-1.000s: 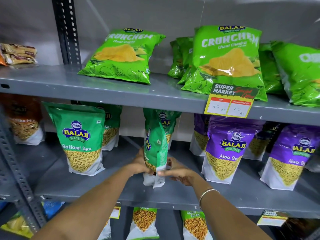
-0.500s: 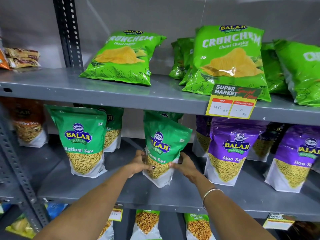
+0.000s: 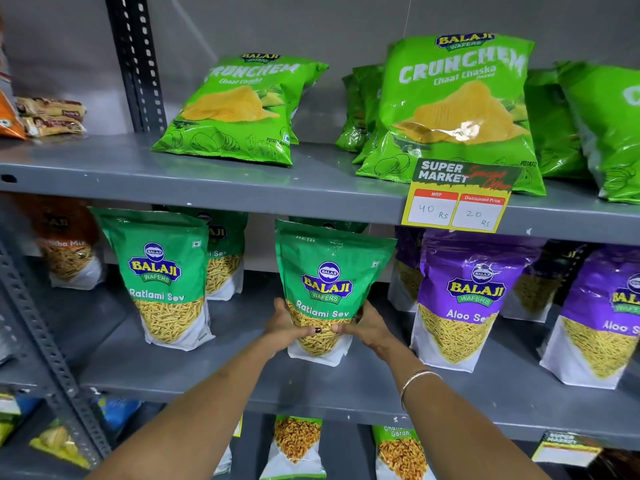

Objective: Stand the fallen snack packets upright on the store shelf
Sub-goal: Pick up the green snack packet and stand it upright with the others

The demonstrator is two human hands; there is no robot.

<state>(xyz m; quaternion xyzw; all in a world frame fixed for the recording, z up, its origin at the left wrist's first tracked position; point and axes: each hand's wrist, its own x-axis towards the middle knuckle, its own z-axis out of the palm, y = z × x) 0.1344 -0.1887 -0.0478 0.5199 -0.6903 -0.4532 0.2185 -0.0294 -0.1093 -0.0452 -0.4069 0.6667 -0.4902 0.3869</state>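
The Ratlami Sev packet (image 3: 325, 292), edge-on a second ago, now faces me squarely and stands upright on the middle shelf (image 3: 242, 386), with my left hand (image 3: 287, 329) and right hand (image 3: 367, 327) clasping its lower sides. I judge this one nearly done. Its top sits just under the upper shelf lip (image 3: 277, 206), but bare shelf separates it from the neighbouring Ratlami Sev pouch (image 3: 162, 282) and the Aloo Sev pouch (image 3: 464, 299).
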